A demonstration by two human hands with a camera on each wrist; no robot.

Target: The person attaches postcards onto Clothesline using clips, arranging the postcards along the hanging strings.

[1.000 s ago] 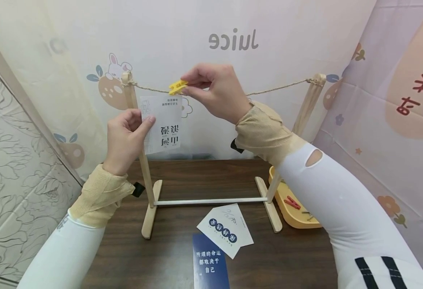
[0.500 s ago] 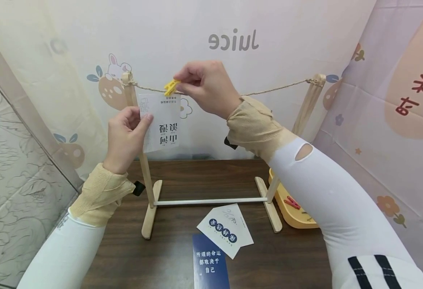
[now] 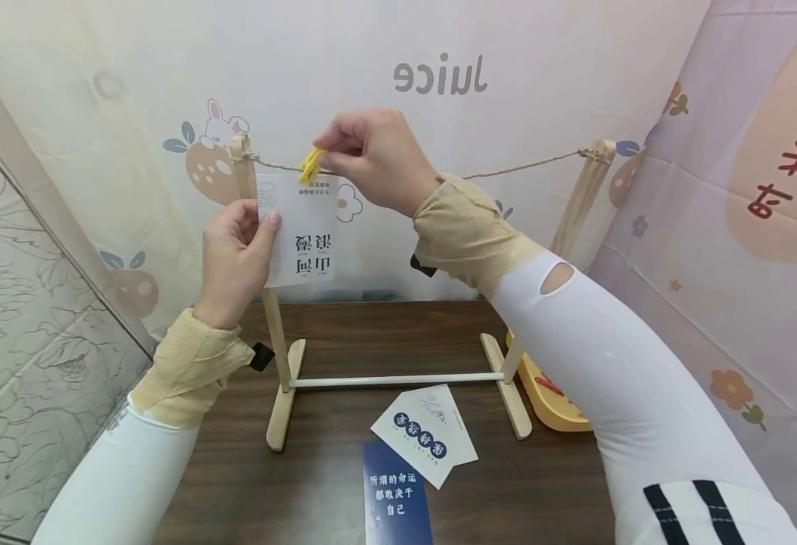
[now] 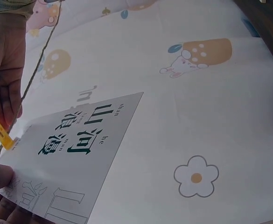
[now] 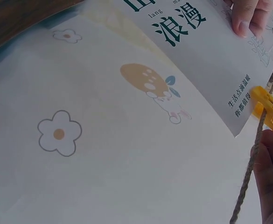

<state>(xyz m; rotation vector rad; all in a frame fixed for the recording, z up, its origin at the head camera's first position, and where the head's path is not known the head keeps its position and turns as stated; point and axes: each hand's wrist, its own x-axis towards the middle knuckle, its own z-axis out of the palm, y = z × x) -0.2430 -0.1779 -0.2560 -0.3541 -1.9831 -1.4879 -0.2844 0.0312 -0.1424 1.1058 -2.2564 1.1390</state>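
Right grip (image 3: 364,155): thumb and forefinger are pinching the yellow clothespin (image 3: 312,164), fingers curled tight round its tail end. The peg is sitting at the twine line (image 3: 527,164) with its nose over the top edge of the white card (image 3: 306,227). In the right wrist view the peg's jaws are meeting the card's corner right beside the twine; can't tell whether they are fully clamping both.

Left grip (image 3: 235,253): thumb and fingers are pinching the card's left edge and holding it up against the line. The card is hanging roughly upright just under the twine, near the left post of the wooden rack (image 3: 278,363), printed side facing the camera, text upside down in the head view.

Rack is standing on the dark wood counter (image 3: 344,333), twine sagging slightly between its two posts, white crossbar (image 3: 398,378) running low between the feet.

Lying on the counter in front of the rack: a second white card (image 3: 425,435) with blue round marks, partly overlapping a dark blue card (image 3: 394,492) with white text. Yellow tray (image 3: 548,401) is sitting behind the right forearm, just beside the rack's right foot, with a red peg (image 3: 549,384) partly showing inside. Both wrists are wearing tan wraps over white sleeves. Patterned cloth backdrop behind.
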